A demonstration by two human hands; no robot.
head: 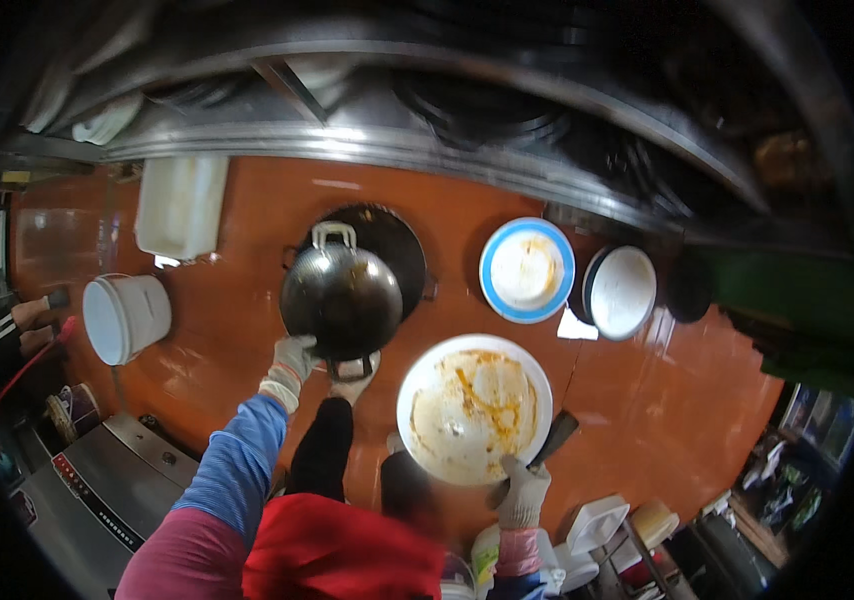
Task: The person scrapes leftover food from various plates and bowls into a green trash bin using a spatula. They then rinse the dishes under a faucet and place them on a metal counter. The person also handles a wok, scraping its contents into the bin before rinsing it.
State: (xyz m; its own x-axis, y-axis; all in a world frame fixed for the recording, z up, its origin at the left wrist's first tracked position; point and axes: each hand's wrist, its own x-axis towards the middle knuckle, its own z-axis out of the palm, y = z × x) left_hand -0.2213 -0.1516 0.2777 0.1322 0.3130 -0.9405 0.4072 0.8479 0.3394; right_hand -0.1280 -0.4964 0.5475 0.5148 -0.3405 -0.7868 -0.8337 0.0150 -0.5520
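Note:
My left hand (293, 367), in a pale work glove, grips the near handle of a dark metal wok (341, 300). The wok's other light-coloured loop handle (333, 234) points away from me. Partly hidden behind it on the floor is a larger dark wok (404, 255). My right hand (523, 491), also gloved, clasps the near right rim of a large white basin (464, 405). Orange-brown residue streaks the inside of this basin. A dark flat object (556, 435) shows beside the basin's right edge; I cannot tell what it is.
On the reddish-brown floor (247, 315) are a white bucket (127, 319), a rectangular white tub (181, 210), a blue-rimmed basin (527, 270) with residue and a tilted white bowl (623, 292). Metal shelving (367, 142) runs along the far side. A steel appliance (108, 480) stands left. Another person's legs (33, 322) appear far left.

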